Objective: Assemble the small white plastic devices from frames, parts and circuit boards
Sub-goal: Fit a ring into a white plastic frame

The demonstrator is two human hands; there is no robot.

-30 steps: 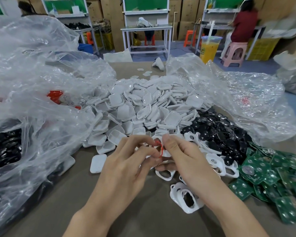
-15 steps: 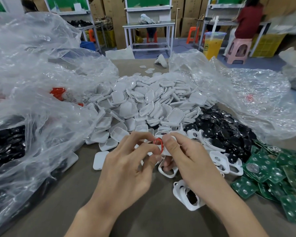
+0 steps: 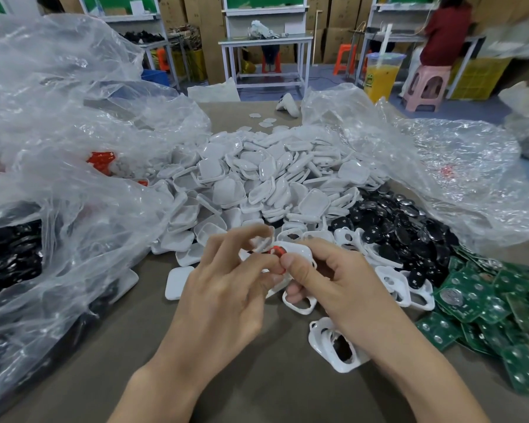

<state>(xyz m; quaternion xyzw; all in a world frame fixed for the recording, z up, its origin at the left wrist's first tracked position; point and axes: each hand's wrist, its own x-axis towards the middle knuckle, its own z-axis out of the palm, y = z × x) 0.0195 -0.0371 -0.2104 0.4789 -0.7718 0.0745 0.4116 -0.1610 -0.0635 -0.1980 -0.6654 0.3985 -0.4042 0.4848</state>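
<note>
The plastic bag (image 3: 74,178) crowds in just left of the left hand (image 3: 223,288), which pinches a little red ring (image 3: 277,251) against the white frame (image 3: 297,250) the right hand (image 3: 333,279) grips. Looks like early days: no board in yet, green circuit boards (image 3: 486,300) piled right of it. Open room is mostly table (image 3: 272,392) down by the wrists.

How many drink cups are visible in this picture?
1: the cup of orange drink stands at the back right, beyond the clear plastic bag. Bags may hide others.
</note>
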